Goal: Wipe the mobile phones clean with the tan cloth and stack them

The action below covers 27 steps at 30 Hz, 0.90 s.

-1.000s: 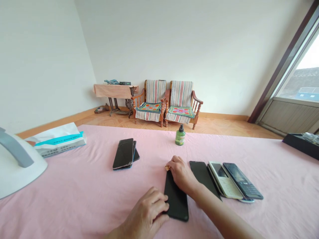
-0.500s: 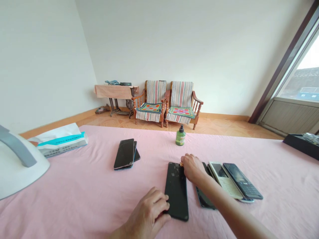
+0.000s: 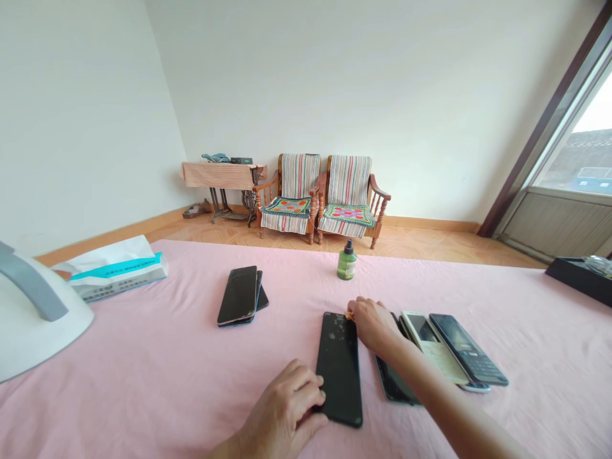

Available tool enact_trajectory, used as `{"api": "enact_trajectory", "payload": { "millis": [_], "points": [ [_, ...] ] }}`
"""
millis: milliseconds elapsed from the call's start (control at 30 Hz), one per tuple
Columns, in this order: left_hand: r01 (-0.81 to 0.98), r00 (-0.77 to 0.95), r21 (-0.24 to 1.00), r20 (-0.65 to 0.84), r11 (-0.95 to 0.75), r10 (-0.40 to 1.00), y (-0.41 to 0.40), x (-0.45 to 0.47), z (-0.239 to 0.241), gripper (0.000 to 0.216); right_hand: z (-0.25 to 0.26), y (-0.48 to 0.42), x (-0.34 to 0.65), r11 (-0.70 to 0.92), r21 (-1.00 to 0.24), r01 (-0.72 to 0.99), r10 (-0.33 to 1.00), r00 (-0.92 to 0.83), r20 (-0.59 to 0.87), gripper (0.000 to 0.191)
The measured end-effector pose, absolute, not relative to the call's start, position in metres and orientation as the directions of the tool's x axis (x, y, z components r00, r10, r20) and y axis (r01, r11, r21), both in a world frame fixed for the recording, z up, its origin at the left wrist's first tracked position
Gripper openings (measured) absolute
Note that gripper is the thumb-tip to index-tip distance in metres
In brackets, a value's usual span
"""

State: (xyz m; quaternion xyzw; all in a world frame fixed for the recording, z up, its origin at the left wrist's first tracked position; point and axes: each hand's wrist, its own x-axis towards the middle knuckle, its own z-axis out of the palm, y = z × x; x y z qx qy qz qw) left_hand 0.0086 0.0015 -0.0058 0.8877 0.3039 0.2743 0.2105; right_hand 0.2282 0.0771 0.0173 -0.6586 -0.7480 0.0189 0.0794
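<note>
A black smartphone (image 3: 339, 363) lies face up on the pink tablecloth (image 3: 167, 357), with smudges near its top end. My left hand (image 3: 285, 411) rests against its lower left edge, fingers curled onto it. My right hand (image 3: 372, 323) sits closed at the phone's top right corner, pinching a small tan thing (image 3: 350, 315) that I cannot make out. Under my right forearm lies another dark phone (image 3: 394, 382).
A white keypad phone (image 3: 430, 344) and a dark keypad phone (image 3: 467, 349) lie to the right. Stacked dark phones (image 3: 239, 294) lie left of centre, a green bottle (image 3: 346, 261) behind. A white appliance (image 3: 33, 312) and tissue pack (image 3: 115, 268) sit left, a black tray (image 3: 576, 274) far right.
My right hand has slid from over the phone's upper half to its top right corner, baring the smudged screen. The left hand has stayed at the lower edge.
</note>
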Motion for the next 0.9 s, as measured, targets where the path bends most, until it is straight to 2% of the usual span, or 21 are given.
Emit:
{"api": "enact_trajectory", "payload": {
  "millis": [233, 467, 700, 900],
  "points": [
    [0.466, 0.661, 0.515, 0.337, -0.719, 0.670, -0.001, 0.004, -0.003, 0.016, 0.009, 0.078, 0.204, 0.108, -0.211, 0.972, 0.988, -0.082, 0.127, 0.027],
    [0.480, 0.637, 0.542, 0.325, -0.690, 0.699, -0.001, -0.001, -0.001, 0.021, 0.006, 0.079, 0.204, 0.068, -0.299, 0.952, 0.992, -0.032, 0.125, 0.018],
    [0.471, 0.638, 0.530, 0.347, -0.705, 0.687, -0.002, 0.001, 0.000, 0.020, 0.008, 0.018, 0.195, 0.032, -0.297, 0.954, 0.994, 0.001, 0.110, 0.018],
    [0.494, 0.623, 0.491, 0.376, -0.718, 0.686, -0.002, 0.001, -0.002, 0.022, 0.013, 0.050, 0.197, -0.042, -0.269, 0.962, 0.988, 0.080, 0.132, 0.024]
  ]
}}
